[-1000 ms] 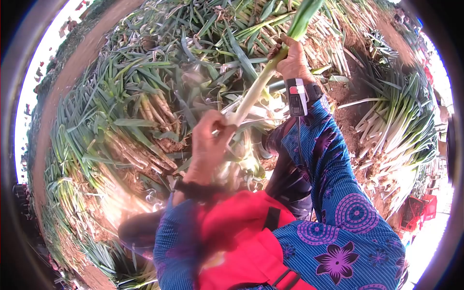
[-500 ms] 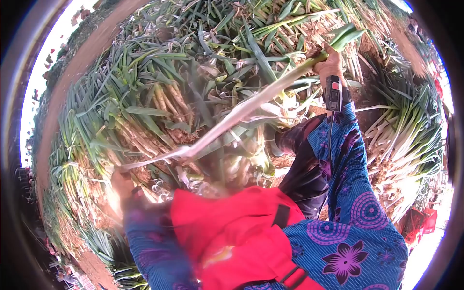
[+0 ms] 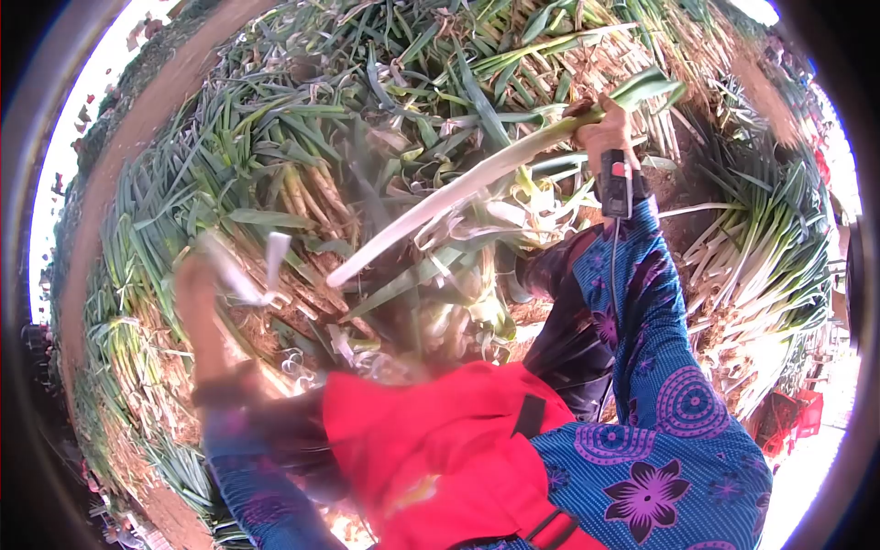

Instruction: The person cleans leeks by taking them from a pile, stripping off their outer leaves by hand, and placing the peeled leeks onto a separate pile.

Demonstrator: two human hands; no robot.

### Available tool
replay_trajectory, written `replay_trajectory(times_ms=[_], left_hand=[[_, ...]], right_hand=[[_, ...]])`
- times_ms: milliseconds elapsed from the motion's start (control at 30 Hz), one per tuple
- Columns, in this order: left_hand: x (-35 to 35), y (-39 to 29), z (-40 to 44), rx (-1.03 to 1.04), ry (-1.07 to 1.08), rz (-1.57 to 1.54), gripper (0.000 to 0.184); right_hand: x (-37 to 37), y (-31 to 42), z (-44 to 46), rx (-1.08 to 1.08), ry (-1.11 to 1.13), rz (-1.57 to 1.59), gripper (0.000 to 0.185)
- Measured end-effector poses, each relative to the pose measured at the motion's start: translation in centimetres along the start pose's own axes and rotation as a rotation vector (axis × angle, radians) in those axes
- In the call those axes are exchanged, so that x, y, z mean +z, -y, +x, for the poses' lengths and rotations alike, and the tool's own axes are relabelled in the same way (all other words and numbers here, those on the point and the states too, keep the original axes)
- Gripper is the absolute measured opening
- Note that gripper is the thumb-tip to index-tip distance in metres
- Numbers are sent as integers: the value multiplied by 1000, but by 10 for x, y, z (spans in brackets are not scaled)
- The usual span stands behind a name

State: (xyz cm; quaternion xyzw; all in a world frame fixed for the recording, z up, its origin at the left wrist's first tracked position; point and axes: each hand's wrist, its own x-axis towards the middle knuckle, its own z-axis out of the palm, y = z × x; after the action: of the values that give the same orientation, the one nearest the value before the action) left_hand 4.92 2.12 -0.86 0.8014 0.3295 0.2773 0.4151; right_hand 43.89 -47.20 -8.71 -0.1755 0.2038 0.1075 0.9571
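A pale strip (image 3: 240, 278) has just come away from the leek (image 3: 454, 191); at left of the frame it is apart from the stalk, which means that this layer does not cover it anymore. The leek lies slantwise from upper right toward the centre, above the heap of leeks (image 3: 275, 151), and its white part looks smooth. The right hand (image 3: 607, 133), in the upper right, is closed around the leek near its green end; a small device (image 3: 616, 186) is on this wrist. The left hand (image 3: 197, 293) is blurred beside the strip, so I cannot tell if its fingers hold it or have released it. More leeks (image 3: 756, 247) are at the right of the frame.
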Motion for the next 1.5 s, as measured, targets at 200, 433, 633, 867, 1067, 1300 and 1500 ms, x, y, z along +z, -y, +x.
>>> replay_trajectory(times_ms=[200,433,633,867,1067,1300,1500], left_hand=[[193,-100,-99,649,522,2,64],[241,-80,-116,400,512,-216,40],[213,-102,-118,-408,926,-867,33],[246,-83,-127,-112,592,-689,29],[247,-76,-115,128,537,-255,25],[256,-69,-118,-134,741,-391,19],[261,-62,-124,-22,691,-322,18]], right_hand=[[28,-39,-8,46,-15,-63,19],[54,-61,-32,93,98,-30,18],[78,-82,-69,52,684,-239,34],[70,-99,-69,1,600,-224,31],[75,-110,-78,-22,466,-263,27],[75,-111,-87,-7,507,-376,24],[69,-109,-81,-60,428,-412,22]])
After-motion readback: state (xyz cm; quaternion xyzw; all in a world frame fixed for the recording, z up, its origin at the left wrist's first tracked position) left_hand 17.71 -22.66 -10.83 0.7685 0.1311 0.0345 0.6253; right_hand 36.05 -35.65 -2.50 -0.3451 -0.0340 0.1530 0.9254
